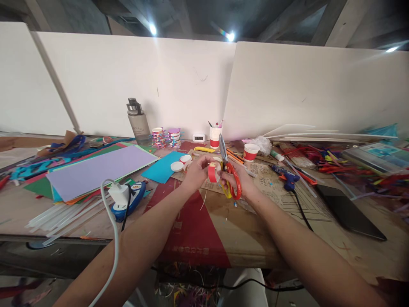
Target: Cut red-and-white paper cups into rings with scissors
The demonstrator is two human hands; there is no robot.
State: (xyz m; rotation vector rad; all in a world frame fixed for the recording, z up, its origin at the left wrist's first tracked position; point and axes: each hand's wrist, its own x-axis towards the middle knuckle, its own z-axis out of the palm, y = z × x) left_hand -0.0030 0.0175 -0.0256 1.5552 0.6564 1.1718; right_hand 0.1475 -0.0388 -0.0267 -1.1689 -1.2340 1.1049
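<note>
My left hand [197, 171] is closed on a small red ring-shaped piece [213, 173] with a pale inside, which looks like part of a paper cup. Closed around a pair of scissors [236, 181], my right hand [244, 178] is close beside that piece. The scissors' blades point up and away, and their red handle loops lie by my fingers. Something yellow shows under the right fingers; I cannot tell whether it belongs to the scissors. White round pieces [177, 166] lie just beyond my left hand, near a blue paper sheet [166, 167].
Coloured paper sheets [105, 172], clear glue sticks [54, 217] and a blue power strip [129, 204] with a white cable lie left. A paper cup [251, 152], a blue glue gun [289, 179] and a black tablet-like slab [349, 211] are right. A bottle [139, 123] stands behind.
</note>
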